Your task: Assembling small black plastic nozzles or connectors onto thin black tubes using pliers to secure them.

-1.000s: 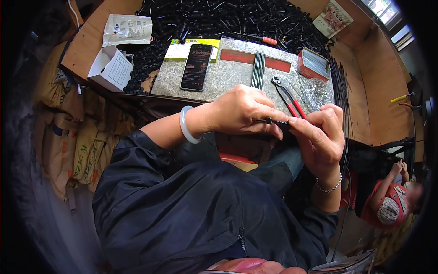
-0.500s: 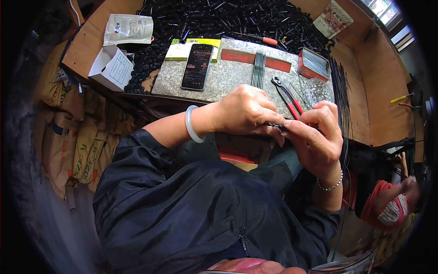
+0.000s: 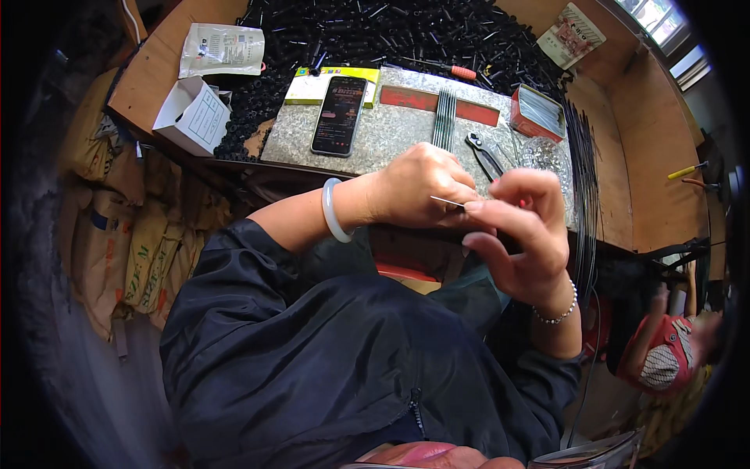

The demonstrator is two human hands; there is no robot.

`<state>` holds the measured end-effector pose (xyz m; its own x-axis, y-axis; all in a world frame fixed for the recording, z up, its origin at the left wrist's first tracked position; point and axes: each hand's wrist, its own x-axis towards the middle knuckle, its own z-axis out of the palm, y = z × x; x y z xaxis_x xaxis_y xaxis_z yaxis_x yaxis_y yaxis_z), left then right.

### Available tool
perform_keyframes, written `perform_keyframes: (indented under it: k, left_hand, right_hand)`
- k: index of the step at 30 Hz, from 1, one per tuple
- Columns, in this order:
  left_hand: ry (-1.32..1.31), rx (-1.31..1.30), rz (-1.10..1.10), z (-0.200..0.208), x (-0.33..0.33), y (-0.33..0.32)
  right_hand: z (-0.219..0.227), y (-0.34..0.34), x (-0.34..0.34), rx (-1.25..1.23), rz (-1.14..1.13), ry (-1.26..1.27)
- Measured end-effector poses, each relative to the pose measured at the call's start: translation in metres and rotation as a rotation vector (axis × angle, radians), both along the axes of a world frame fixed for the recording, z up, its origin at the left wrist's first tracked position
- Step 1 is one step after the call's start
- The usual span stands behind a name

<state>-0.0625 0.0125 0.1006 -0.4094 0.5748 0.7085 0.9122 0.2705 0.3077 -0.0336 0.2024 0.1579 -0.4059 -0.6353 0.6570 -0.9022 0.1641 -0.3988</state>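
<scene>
My left hand (image 3: 430,187), a pale bangle on its wrist, is curled closed at the near edge of the stone slab (image 3: 391,156); its fingers hide what they hold. A thin silver needle-like piece (image 3: 447,201) shows across the front of this hand, reaching to my right index fingertip. My right hand (image 3: 535,227), with a beaded bracelet, is slightly blurred, its thumb and index finger apart. Beyond my left hand lies a bundle of thin rods (image 3: 446,117). Pliers (image 3: 486,156) with red handles are partly hidden behind my right hand.
A phone (image 3: 338,117) leans on a yellow-white box (image 3: 301,87). Black parts (image 3: 375,35) pile up behind. At right are a red tin (image 3: 537,113), a clear bag (image 3: 547,155) and long dark rods (image 3: 584,172). A white box (image 3: 191,117) stands left; another person (image 3: 664,352) sits right.
My right hand has drawn its thumb away from the index finger and shifted slightly left. The small black piece between my hands is out of sight; the silver needle-like piece shows instead.
</scene>
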Motion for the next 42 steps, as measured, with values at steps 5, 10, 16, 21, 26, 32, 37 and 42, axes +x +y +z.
perform_keyframes:
  k: [5,10,16,21,26,32,37,42]
  left_hand:
    - [-0.065,-0.248,-0.015,0.001,-0.002,-0.003]
    - [-0.036,-0.798,0.088,-0.058,-0.064,-0.028]
    - [0.041,-0.789,0.107,-0.088,-0.098,-0.028]
    - [-0.147,-0.59,0.232,-0.087,-0.054,0.005]
    - [-0.109,-0.407,0.375,-0.065,0.061,0.049]
    - [0.007,-0.682,0.498,0.037,0.093,0.006]
    - [0.186,-1.057,0.429,0.12,0.098,-0.008]
    - [0.473,-1.618,0.598,0.1,0.108,0.05]
  right_hand:
    - [-0.025,0.011,-0.02,-0.812,0.208,-0.526]
    - [-0.097,0.001,-0.007,-0.327,0.054,-0.712]
    - [-0.139,-0.037,0.012,-0.508,-0.339,-0.735]
    - [-0.103,0.004,0.018,-1.053,-0.318,-0.405]
    - [-0.054,0.07,0.06,-1.557,0.025,-0.622]
    - [-0.064,0.065,0.111,-0.882,0.026,-1.134]
    - [-0.033,-0.001,0.112,-0.266,-0.312,0.007]
    - [-0.093,-0.032,0.042,-0.261,-0.11,-0.549]
